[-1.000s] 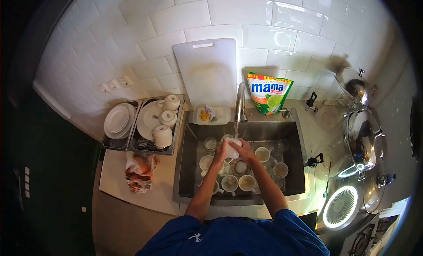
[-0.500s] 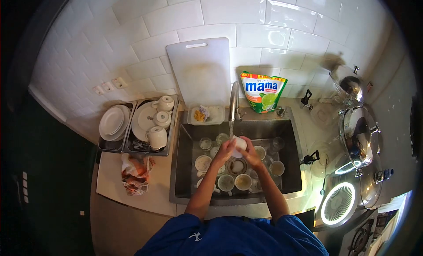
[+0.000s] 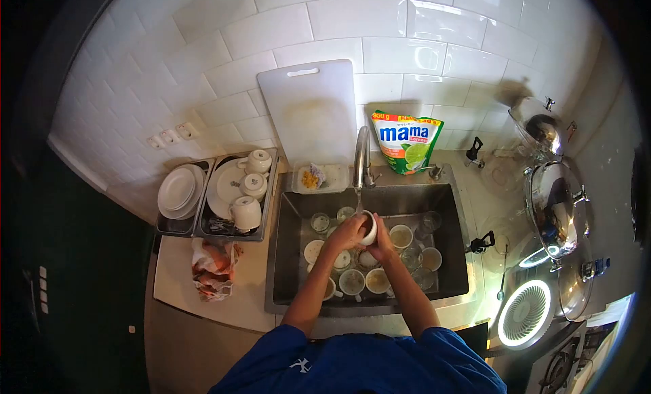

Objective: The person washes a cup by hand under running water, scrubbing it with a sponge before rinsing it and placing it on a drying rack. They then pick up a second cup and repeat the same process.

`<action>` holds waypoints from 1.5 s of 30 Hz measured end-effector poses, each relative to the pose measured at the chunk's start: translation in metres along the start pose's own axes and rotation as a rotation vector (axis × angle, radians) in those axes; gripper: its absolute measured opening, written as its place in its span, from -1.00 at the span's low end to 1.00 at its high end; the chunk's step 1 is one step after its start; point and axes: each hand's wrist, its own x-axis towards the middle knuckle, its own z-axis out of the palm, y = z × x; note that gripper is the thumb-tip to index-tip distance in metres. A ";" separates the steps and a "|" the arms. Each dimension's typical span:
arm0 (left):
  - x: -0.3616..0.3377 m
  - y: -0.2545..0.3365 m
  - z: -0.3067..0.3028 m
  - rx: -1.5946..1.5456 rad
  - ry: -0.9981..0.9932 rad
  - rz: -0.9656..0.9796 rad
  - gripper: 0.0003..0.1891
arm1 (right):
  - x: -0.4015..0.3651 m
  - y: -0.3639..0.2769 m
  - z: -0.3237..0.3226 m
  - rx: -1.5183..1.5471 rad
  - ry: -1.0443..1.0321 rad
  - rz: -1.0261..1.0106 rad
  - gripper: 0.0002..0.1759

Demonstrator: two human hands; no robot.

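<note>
Under the running faucet (image 3: 362, 156) I have a white cup (image 3: 370, 230) between both hands, its opening tilted up toward me. My right hand (image 3: 383, 243) grips the cup's outer wall from the right. From the left, my left hand (image 3: 348, 234) holds it too, with fingers reaching in at its rim; the fingertips are hidden. Below in the steel sink (image 3: 281, 258) stand several used cups and glasses, among them a cup with cloudy liquid (image 3: 378, 281), a cup (image 3: 352, 283) beside it and a glass (image 3: 320, 222) at the far left.
Left of the sink, metal trays hold white plates (image 3: 178, 189) and upturned cups (image 3: 245, 211). A crumpled plastic bag (image 3: 213, 268) lies in front. Behind are a cutting board (image 3: 308, 116), a sponge box (image 3: 332, 180) and a soap pouch (image 3: 407, 142). Pot lids (image 3: 553, 204) and a fan (image 3: 524, 314) stand right.
The cup has been turned from showing its outside to having its opening face up toward me. My left hand has shifted over to its rim. The view has moved slightly.
</note>
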 end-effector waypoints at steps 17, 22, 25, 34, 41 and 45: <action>0.020 -0.043 0.026 0.307 -0.366 -0.235 -0.71 | 0.007 -0.001 0.012 -0.046 0.179 -0.190 -0.62; 0.032 -0.004 0.007 0.442 -0.511 -0.469 -0.68 | 0.001 0.002 0.017 -0.054 0.171 -0.143 -0.59; 0.034 -0.019 0.010 0.429 -0.587 -0.360 -0.65 | -0.002 -0.001 0.029 -0.007 0.219 -0.128 -0.65; 0.028 -0.017 0.007 -0.064 -0.390 -0.360 -0.64 | 0.000 -0.003 0.017 -0.008 0.229 -0.143 -0.64; 0.024 -0.034 0.033 0.091 -0.207 -0.511 -0.69 | 0.007 0.007 0.010 -0.043 0.202 -0.261 -0.65; 0.030 -0.026 0.025 0.061 -0.328 -0.565 -0.65 | -0.004 0.001 0.018 -0.042 0.300 -0.176 -0.67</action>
